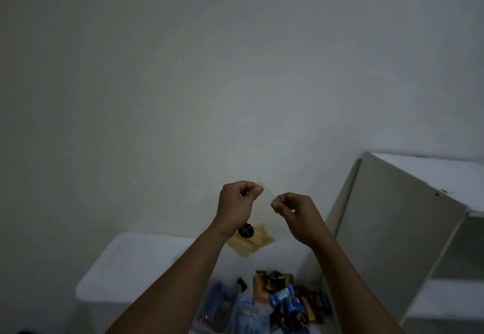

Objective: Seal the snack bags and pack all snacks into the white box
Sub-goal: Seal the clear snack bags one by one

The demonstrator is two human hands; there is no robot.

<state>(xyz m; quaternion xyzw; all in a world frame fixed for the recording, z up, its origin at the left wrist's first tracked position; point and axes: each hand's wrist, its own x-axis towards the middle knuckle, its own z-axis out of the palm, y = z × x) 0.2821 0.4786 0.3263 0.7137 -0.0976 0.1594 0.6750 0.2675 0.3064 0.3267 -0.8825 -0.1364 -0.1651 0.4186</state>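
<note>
Clear plastic, the snack bag (259,225) hung in the lower centre of the frame, with pale yellow sticks and a dark piece at its bottom. The left hand (237,202) and the right hand (296,213) each pinched its top edge, close together. Below, at the bottom edge, wrapped snacks (284,299) lay heaped on the white tabletop (125,263). A white shelf unit (406,215) stood at right.
</note>
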